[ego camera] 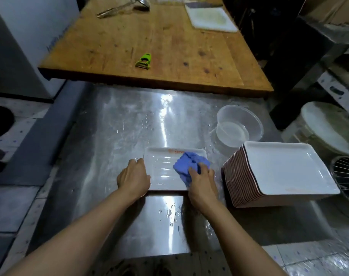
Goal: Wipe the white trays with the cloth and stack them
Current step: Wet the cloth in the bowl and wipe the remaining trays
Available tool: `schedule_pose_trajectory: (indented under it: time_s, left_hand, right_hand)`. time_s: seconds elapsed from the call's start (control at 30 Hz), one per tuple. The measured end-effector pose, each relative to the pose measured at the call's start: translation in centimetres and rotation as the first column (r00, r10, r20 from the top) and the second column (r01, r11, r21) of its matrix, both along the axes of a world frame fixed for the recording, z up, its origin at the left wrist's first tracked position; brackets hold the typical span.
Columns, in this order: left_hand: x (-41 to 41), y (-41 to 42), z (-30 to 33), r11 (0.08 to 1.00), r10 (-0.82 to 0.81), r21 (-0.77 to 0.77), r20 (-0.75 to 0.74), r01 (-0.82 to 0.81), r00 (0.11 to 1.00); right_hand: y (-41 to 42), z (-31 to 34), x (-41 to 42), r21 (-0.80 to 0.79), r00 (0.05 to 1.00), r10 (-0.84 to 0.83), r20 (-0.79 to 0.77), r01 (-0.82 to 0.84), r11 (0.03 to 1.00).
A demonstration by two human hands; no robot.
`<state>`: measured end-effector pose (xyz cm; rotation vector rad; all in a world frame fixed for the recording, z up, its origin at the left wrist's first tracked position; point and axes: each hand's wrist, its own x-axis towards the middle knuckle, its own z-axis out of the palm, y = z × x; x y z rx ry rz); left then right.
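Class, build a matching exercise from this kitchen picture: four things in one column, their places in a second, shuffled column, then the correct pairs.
Things:
1. blue cloth
2. green peeler
3. clear bowl
4. stack of trays

Places:
A. on the wooden table
B. on the steel counter, right of the tray being wiped
C. under the right hand, on a white tray
D. on the steel counter, behind the stack

Pairs: 1-C, 2-A, 3-D, 4-B
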<state>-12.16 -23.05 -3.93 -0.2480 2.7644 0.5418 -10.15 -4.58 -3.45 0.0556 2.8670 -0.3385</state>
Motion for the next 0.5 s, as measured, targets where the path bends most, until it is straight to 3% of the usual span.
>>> schedule_pose_trajectory:
  time_s: [0.13, 0.27, 0.4, 0.5]
  left_hand:
    - [-0.4, -0.2, -1.0, 0.999, 0.013, 0.044, 0.011, -0.014, 1.000]
    - [-0.9, -0.4, -1.3, 0.999, 0.027, 0.034, 0.050, -0.029, 0.998]
    - [-0.8, -0.3, -1.8, 0.998, 0.034, 0.057, 0.038, -0.036, 0.999]
    - [-0.6, -0.3, -2.0, 0.994, 0.046, 0.093, 0.028, -0.049, 0.999]
  right_hand:
    - [0.1, -1.2, -1.0, 0.011, 0.997, -0.066, -0.026, 0.066, 0.998]
    - [-0.5, -1.5, -3.5, -0.196, 0.964, -0.263, -0.048, 0.249, 0.949]
    - [-1.3, -1.8, -5.7, -0.129, 0.960, -0.273, -0.057, 0.264, 0.956]
    - [-2.5, -1.9, -5.6, -0.040, 0.992, -0.096, -0.076, 0.093, 0.995]
